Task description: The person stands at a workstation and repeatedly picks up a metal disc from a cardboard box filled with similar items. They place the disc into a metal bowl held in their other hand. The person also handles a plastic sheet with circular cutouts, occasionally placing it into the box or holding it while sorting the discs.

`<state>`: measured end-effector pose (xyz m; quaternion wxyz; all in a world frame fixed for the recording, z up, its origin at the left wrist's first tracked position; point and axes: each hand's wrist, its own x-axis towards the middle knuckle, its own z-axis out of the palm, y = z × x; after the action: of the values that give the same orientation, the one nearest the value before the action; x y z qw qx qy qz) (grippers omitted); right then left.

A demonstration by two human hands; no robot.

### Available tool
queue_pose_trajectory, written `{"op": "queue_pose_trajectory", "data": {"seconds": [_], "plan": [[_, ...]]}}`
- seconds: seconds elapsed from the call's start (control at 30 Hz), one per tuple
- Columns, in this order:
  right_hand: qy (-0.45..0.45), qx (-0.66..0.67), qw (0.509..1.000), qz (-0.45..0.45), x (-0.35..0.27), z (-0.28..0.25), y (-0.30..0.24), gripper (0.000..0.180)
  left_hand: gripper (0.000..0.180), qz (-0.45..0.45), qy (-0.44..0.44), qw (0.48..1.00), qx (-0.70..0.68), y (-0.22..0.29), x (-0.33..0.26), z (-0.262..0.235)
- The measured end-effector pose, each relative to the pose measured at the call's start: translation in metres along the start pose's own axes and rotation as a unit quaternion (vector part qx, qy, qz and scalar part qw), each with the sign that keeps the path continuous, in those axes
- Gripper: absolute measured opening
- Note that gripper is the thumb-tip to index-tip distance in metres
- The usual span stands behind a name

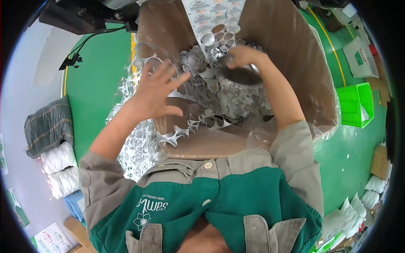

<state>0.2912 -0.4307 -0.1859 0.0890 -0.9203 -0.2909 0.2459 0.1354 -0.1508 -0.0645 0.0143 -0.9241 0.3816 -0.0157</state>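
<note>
My left hand (154,90) is open, its fingers spread, over the left edge of the box beside a strip of punched foil scrap (185,130). It grips nothing that I can see. On the right, my right hand (247,57) is closed on the rim of a dark, round, shallow metal piece (242,76); I cannot tell whether it is a bowl or a lid. Below it, loose round foil lids (232,99) are heaped in the big brown cardboard box (289,55). A printed sheet (215,12) with round cut-outs hangs down into the box from the top.
A clear plastic liner (333,114) hangs over the box edge. More punched foil webbing (137,145) piles up left of the box. Black machinery (84,17) overhangs the upper left. A bright green crate (354,105) stands on the green floor at right; white bundles (61,168) lie at left.
</note>
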Motion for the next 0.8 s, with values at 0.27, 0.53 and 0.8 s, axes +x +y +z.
{"op": "queue_pose_trajectory", "data": {"seconds": [0.27, 0.53, 0.8], "plan": [[0.065, 0.774, 0.51, -0.37, -0.054, -0.086, -0.002, 0.031, 0.045, -0.098, 0.066, 0.976, -0.184, -0.024, -0.008, -0.069], [-0.01, 0.216, 0.963, 0.163, 0.035, 0.109, 0.025, 0.036, 0.03, -0.301, 0.277, 0.732, -0.544, -0.037, -0.032, -0.079], [-0.1, -0.022, 0.989, 0.111, 0.001, 0.068, 0.055, 0.028, 0.027, -0.092, 0.063, 0.962, -0.249, -0.03, 0.012, -0.017]]}}
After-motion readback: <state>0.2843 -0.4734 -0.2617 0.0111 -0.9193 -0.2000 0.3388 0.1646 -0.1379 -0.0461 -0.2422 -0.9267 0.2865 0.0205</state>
